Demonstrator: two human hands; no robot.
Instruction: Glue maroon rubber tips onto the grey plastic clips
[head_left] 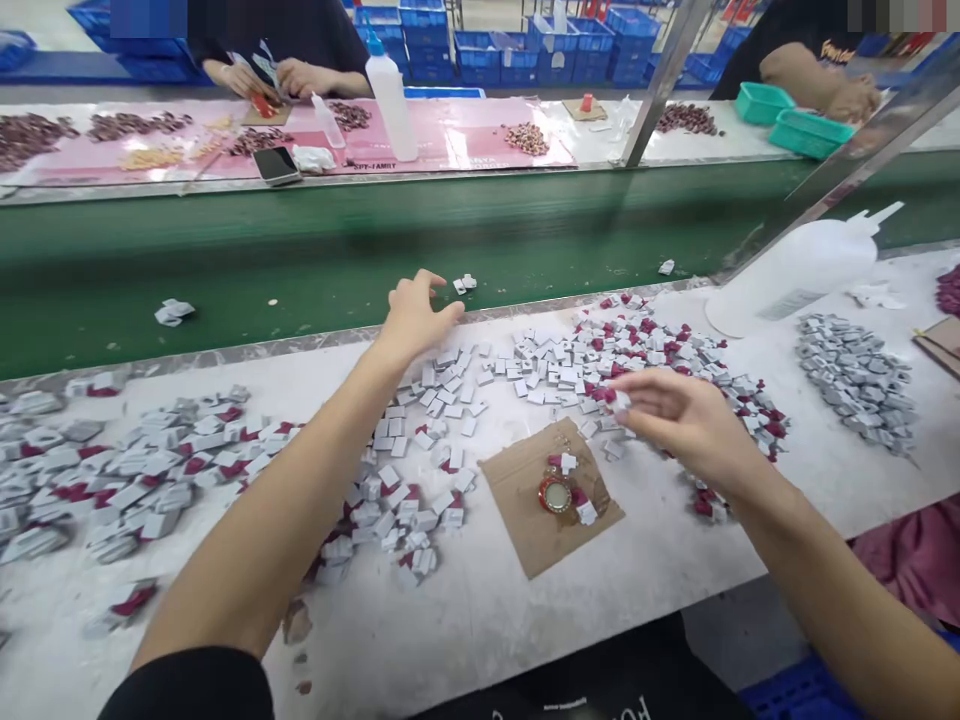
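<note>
Far L of the tabletop (420, 640), a big heap of grey-white pcs (157, 460) w/ maroon showing on some; loads there, prob. a fair bit of the work's total. Behind it, the green belt (322, 265) runs across w/ a whitish clump (174, 312) lying on it.

Next, the L hand (414, 318)! Arm stretched over the pcs, grip spread, nothing seen in it, fingers nr a small white cluster (465, 284) on the belt; can't tell if there's contact.

Moving R, mid-tabletop: a loose scatter (540, 372), plain light pcs mixed w/ white-and-maroon ones. Just in front, a cardboard sheet (517, 500), wet-looking marks on it, carrying a red-rimmed cap (556, 494) and two white-and-maroon pcs beside it, one upper (568, 463), one lower (586, 512).

And here's the R hand (679, 415), thumb and fingers pinching a small white-and-maroon pc (619, 401) up above the scatter, L of the palm.

Further R: white bottle (802, 270), then a grey heap (855, 380), no maroon seen in it, and a maroon heap (949, 290) at the edge. Judging progress: approx. midway; plenty look two-coloured, i.e. prob. done, but both plain heaps look unused.
</note>
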